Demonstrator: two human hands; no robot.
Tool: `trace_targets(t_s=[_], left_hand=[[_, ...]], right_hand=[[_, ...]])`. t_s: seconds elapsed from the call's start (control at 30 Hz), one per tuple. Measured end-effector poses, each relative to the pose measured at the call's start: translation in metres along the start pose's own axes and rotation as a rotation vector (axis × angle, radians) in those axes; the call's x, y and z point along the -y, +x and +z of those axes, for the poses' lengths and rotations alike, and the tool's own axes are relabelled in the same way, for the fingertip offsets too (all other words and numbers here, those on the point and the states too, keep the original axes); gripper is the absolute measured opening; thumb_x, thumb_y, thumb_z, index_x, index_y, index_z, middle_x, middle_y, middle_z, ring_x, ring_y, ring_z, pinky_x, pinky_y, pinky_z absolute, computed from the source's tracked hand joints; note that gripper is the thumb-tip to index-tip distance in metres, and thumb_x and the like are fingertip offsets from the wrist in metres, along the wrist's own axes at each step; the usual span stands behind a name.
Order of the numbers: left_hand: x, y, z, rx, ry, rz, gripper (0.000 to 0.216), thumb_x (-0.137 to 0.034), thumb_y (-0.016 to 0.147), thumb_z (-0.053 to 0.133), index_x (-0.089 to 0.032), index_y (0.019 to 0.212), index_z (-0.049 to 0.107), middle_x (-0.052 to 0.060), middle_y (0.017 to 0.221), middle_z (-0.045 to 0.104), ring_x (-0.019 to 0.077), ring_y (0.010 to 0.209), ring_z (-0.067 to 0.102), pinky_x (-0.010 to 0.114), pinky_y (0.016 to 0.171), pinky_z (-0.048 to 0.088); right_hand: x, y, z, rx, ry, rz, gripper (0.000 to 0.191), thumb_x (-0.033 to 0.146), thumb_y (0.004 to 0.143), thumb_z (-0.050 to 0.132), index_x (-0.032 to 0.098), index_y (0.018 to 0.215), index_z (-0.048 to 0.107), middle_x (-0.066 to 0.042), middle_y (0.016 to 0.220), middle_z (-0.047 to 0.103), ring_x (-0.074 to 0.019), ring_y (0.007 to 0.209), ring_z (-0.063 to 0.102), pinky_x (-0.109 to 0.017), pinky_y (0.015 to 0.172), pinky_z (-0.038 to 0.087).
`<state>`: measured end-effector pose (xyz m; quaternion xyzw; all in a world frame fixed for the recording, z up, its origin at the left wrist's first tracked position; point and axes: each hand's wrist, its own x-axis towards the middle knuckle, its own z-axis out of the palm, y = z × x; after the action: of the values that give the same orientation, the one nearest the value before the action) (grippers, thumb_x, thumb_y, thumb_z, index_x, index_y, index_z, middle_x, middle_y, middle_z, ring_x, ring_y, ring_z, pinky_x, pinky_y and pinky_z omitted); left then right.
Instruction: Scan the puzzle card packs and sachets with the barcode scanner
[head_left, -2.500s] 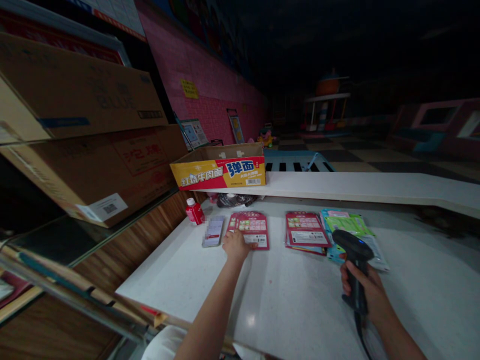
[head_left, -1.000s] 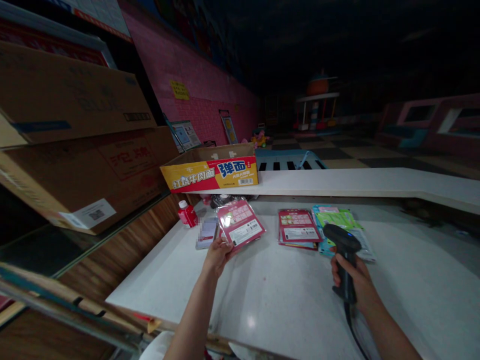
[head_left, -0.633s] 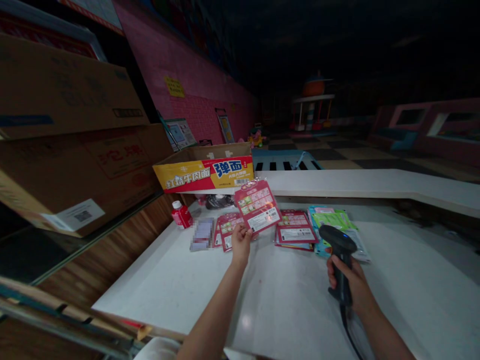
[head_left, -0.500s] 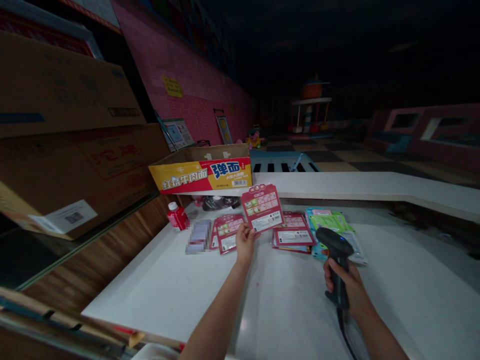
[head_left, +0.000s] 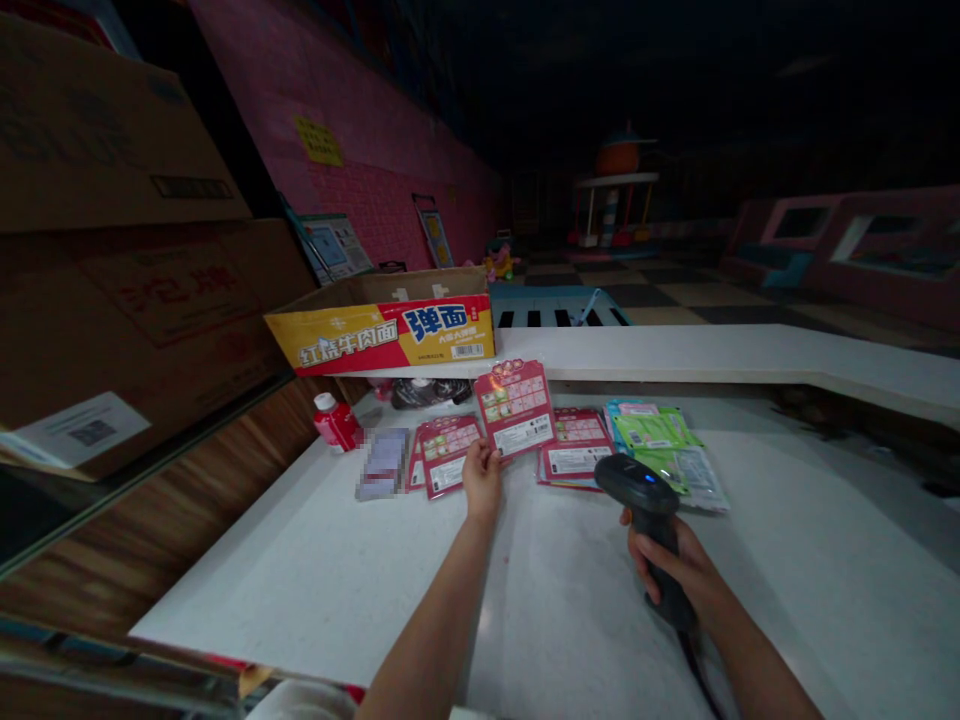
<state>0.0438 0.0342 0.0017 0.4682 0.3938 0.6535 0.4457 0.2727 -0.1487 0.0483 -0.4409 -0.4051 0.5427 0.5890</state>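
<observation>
My left hand (head_left: 482,480) pinches the lower edge of a red packet (head_left: 516,407) and holds it upright above the white counter (head_left: 315,580), its barcode label facing me. My right hand (head_left: 671,565) is wrapped round the grip of a black barcode scanner (head_left: 637,485), whose head points left toward the packet, a short way to its right. On the counter behind lie a pile of red packets (head_left: 444,455) at the left, another red pile (head_left: 574,458) in the middle, and green and blue packets (head_left: 660,440) at the right.
A phone (head_left: 382,465) and a small red bottle (head_left: 335,422) sit left of the piles. An open yellow-and-red noodle carton (head_left: 390,322) rests on the raised white ledge (head_left: 712,352). Large cardboard boxes (head_left: 135,290) are stacked at the left.
My left hand has lifted one red packet off the left pile and raised it upright. My right hand has swung the scanner leftward toward it. The view has shifted slightly.
</observation>
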Motion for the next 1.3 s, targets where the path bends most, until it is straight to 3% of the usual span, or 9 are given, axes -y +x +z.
trace_targets(t_s=[0.27,0.5,0.77,0.97,1.07,1.3], left_hand=[[-0.001,0.001,-0.001,-0.008,0.138,0.073,0.018,-0.027,0.074,0.064,-0.020,0.089,0.056,0.004,0.085,0.069,0.0176,0.080,0.067,0.031,0.075,0.053],[-0.001,0.000,0.000,0.025,0.003,0.010,0.032,-0.038,0.073,0.070,-0.020,0.092,0.052,0.007,0.096,0.069,0.0216,0.089,0.068,0.035,0.074,0.057],[-0.014,-0.005,0.003,0.027,-0.086,-0.016,0.045,-0.048,0.068,0.077,-0.019,0.095,0.056,0.007,0.094,0.071,0.0187,0.083,0.068,0.030,0.070,0.056],[-0.024,-0.011,0.002,0.156,-0.100,-0.205,0.055,-0.049,0.061,0.083,-0.017,0.099,0.060,0.003,0.076,0.072,0.0127,0.059,0.064,0.026,0.059,0.053],[-0.024,-0.014,0.003,0.181,-0.106,-0.264,0.061,-0.048,0.057,0.085,-0.018,0.101,0.056,0.000,0.069,0.070,0.0130,0.056,0.064,0.028,0.060,0.053],[-0.023,-0.024,0.026,0.140,0.001,-0.219,0.055,-0.050,0.060,0.082,-0.017,0.093,0.051,-0.001,0.067,0.066,0.0143,0.060,0.064,0.026,0.059,0.050]], right_hand=[[-0.004,0.001,-0.005,0.023,-0.020,0.017,0.040,0.048,0.076,0.075,0.022,0.099,0.055,0.006,0.055,0.053,-0.0068,0.033,0.043,-0.018,0.033,0.035],[0.003,-0.001,-0.001,0.026,-0.030,0.000,0.041,0.050,0.075,0.075,0.021,0.097,0.057,0.006,0.054,0.053,-0.0069,0.032,0.043,-0.019,0.033,0.035],[0.009,0.005,-0.002,-0.151,0.112,-0.065,0.039,0.046,0.072,0.079,0.021,0.096,0.060,0.005,0.056,0.057,-0.0084,0.033,0.046,-0.019,0.032,0.036],[0.007,0.014,-0.020,-0.248,0.259,-0.111,0.035,0.041,0.073,0.080,0.021,0.094,0.061,0.004,0.058,0.059,-0.0097,0.038,0.050,-0.020,0.035,0.040],[0.006,0.017,-0.022,-0.280,0.281,-0.124,0.035,0.042,0.073,0.080,0.022,0.094,0.061,0.005,0.057,0.059,-0.0093,0.038,0.050,-0.020,0.035,0.040],[0.006,0.018,-0.015,-0.297,0.289,-0.124,0.037,0.043,0.071,0.081,0.021,0.092,0.060,0.005,0.055,0.058,-0.0089,0.037,0.048,-0.019,0.034,0.038]])
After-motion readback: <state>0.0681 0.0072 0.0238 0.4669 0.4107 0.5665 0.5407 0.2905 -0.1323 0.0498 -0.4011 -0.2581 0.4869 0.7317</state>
